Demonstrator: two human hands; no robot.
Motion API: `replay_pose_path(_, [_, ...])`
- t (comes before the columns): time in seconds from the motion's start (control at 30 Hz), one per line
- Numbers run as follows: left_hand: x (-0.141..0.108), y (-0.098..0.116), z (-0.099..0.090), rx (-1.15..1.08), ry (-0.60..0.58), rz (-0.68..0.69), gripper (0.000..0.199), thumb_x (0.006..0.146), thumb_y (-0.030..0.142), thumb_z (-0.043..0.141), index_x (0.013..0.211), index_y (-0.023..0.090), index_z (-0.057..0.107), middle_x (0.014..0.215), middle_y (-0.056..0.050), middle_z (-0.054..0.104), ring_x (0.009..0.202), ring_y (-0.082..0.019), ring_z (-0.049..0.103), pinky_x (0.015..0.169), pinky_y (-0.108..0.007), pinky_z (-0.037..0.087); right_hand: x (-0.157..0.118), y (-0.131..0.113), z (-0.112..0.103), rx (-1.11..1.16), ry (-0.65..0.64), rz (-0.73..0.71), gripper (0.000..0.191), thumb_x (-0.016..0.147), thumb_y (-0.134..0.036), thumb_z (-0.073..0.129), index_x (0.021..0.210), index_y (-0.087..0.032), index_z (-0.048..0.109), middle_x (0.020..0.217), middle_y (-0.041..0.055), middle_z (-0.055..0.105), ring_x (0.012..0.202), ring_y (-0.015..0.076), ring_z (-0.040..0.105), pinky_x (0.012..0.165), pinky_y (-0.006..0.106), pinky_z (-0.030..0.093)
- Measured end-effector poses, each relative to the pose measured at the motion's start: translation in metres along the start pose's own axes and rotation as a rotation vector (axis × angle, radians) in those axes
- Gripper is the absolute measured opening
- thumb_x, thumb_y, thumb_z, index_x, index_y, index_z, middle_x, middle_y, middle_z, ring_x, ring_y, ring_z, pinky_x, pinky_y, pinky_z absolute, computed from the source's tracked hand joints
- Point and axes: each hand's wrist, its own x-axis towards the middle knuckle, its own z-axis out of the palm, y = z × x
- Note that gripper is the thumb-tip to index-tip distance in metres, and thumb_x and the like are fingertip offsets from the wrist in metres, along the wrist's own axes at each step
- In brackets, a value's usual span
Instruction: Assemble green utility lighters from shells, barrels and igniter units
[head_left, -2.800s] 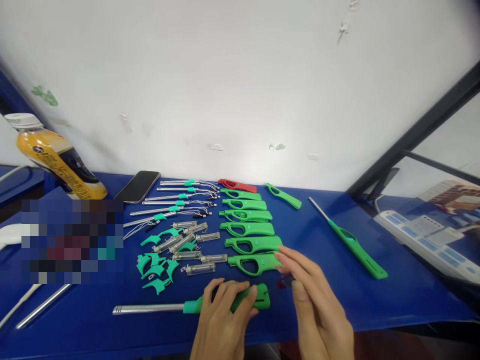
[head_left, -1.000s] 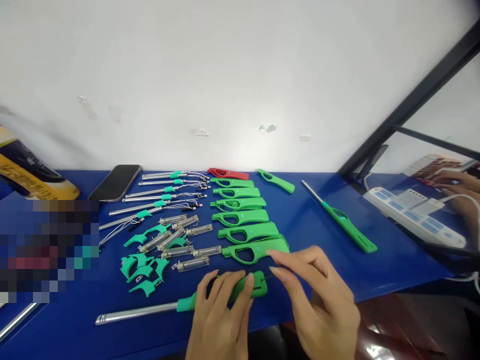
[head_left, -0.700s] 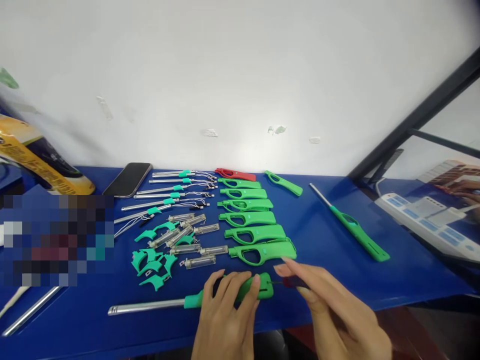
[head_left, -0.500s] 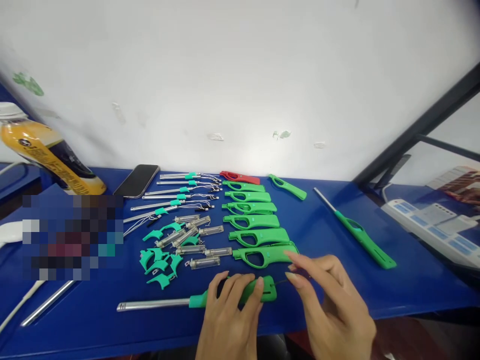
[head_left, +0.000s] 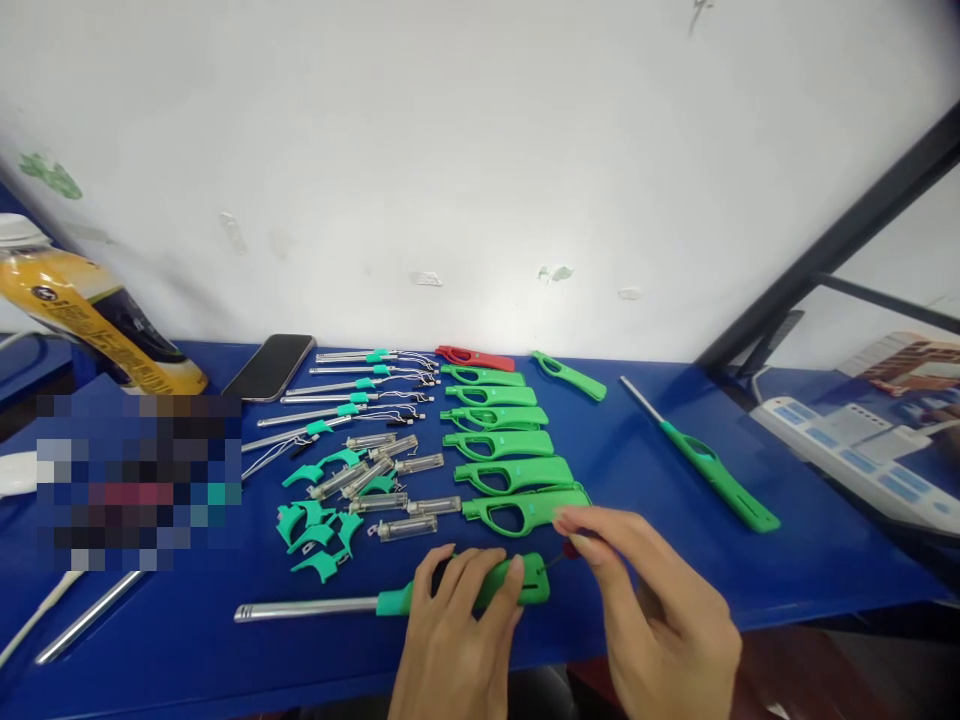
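Note:
My left hand is closed over the handle of a green gas lighter, pressing it to the table. Its metal tube points left. My right hand pinches a thin dark rod with a dark red part by the fingertips; its far tip meets the lighter's butt end. What kind of tool or part the rod is cannot be made out. Just beyond my hands, several green handle shells lie in a column, with a red handle shell at the back.
To the left lie clear fuel tanks, teal triggers and metal tubes with wires. A phone and a drink bottle are behind them. At right are a green lighter and a power strip.
My right hand has shifted slightly left, toward the lighter's butt end, and the dark red part now shows at its fingertips. My left hand keeps its hold. The whole view has shifted a little.

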Motion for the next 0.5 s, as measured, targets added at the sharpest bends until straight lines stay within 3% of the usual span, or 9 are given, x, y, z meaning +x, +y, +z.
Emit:
replay_pose_path(0.07, [0.000, -0.001, 0.000, 0.013, 0.000, 0.013, 0.041, 0.115, 0.010, 0.052, 0.148, 0.027, 0.071, 0.130, -0.003, 0.085, 0.116, -0.022, 0.083, 0.108, -0.048, 0.059, -0.006, 0.000, -0.008, -0.037, 0.064, 0.049, 0.015, 0.112, -0.026, 0.074, 0.110, -0.034, 0.086, 0.102, -0.0062, 0.090, 0.087, 0.0139, 0.085, 0.083, 0.021, 0.066])
replay_pose_path(0.13, [0.000, -0.002, 0.000, 0.028, 0.002, 0.024, 0.043, 0.114, 0.007, 0.052, 0.148, 0.027, 0.071, 0.129, -0.003, 0.085, 0.115, -0.022, 0.083, 0.107, -0.048, 0.059, -0.013, 0.004, -0.021, -0.103, 0.250, 0.212, 0.013, 0.109, -0.041, 0.079, 0.106, -0.032, 0.088, 0.102, -0.0026, 0.091, 0.089, 0.0178, 0.086, 0.087, 0.026, 0.066])
replay_pose_path(0.23, [0.001, -0.002, -0.003, 0.061, -0.008, 0.059, 0.047, 0.113, 0.002, 0.048, 0.148, 0.024, 0.070, 0.130, -0.004, 0.086, 0.116, -0.023, 0.083, 0.107, -0.048, 0.060, -0.022, 0.025, -0.044, -0.158, 0.485, 0.521, 0.044, 0.100, -0.067, 0.083, 0.109, -0.025, 0.089, 0.107, 0.0047, 0.091, 0.091, 0.0229, 0.086, 0.093, 0.032, 0.066])
replay_pose_path(0.33, [0.005, -0.002, -0.011, 0.111, -0.014, 0.124, 0.044, 0.115, 0.002, 0.044, 0.148, 0.019, 0.069, 0.128, -0.006, 0.087, 0.112, -0.025, 0.084, 0.100, -0.045, 0.062, -0.027, 0.055, -0.063, -0.179, 0.389, 0.682, 0.060, 0.087, -0.078, 0.086, 0.107, -0.023, 0.090, 0.103, 0.0069, 0.092, 0.083, 0.0250, 0.086, 0.078, 0.031, 0.066])
replay_pose_path(0.4, [0.008, -0.002, -0.018, 0.136, -0.010, 0.162, 0.041, 0.119, 0.006, 0.042, 0.148, 0.016, 0.069, 0.123, -0.008, 0.087, 0.106, -0.025, 0.084, 0.093, -0.042, 0.063, -0.031, 0.072, -0.069, -0.185, 0.328, 0.706, 0.062, 0.081, -0.079, 0.088, 0.102, -0.021, 0.091, 0.087, 0.0072, 0.090, 0.072, 0.0264, 0.084, 0.064, 0.031, 0.064])
replay_pose_path(0.5, [0.010, -0.002, -0.027, 0.146, -0.007, 0.193, 0.039, 0.123, 0.012, 0.038, 0.146, 0.015, 0.070, 0.118, -0.008, 0.088, 0.100, -0.023, 0.085, 0.086, -0.037, 0.064, -0.039, 0.085, -0.062, -0.164, 0.232, 0.689, 0.063, 0.077, -0.082, 0.089, 0.090, -0.021, 0.091, 0.075, 0.0065, 0.086, 0.061, 0.0263, 0.081, 0.057, 0.031, 0.064])
